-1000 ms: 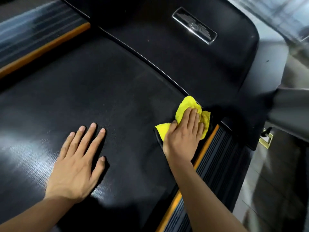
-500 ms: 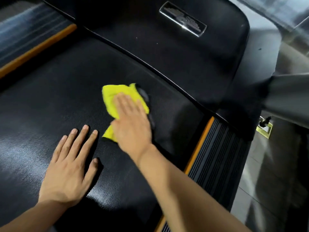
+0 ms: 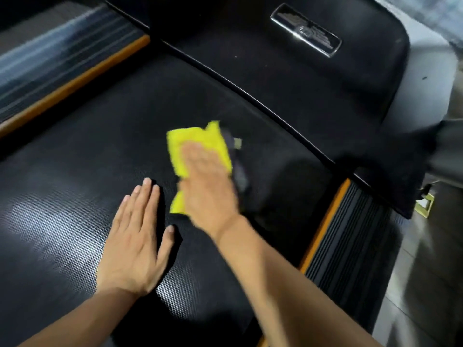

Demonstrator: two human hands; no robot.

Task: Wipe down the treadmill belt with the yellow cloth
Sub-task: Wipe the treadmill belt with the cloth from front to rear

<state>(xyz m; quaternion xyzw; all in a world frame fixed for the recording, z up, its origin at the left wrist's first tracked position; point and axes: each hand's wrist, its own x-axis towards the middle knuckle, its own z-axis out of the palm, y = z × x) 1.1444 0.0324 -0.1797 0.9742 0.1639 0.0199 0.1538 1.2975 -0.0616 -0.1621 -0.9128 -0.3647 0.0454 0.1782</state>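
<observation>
Forearms reach in from the bottom edge, both ours. Nearest, our left hand (image 3: 136, 242) lies flat on the black, dimple-textured treadmill belt (image 3: 82, 171), fingers straight and close together, thumb spread to the side, holding nothing. Just beyond and to its right, our right hand (image 3: 209, 194), blurred, presses palm-down with fingers extended on the crumpled yellow cloth (image 3: 198, 144), which lies on the belt near its middle, poking out past the fingertips and below the thumb side. To the right runs a ribbed black side rail with an orange strip (image 3: 348, 246). Farthest off sits the glossy black motor cover (image 3: 288, 78) carrying a silver rectangular badge (image 3: 305, 30).
</observation>
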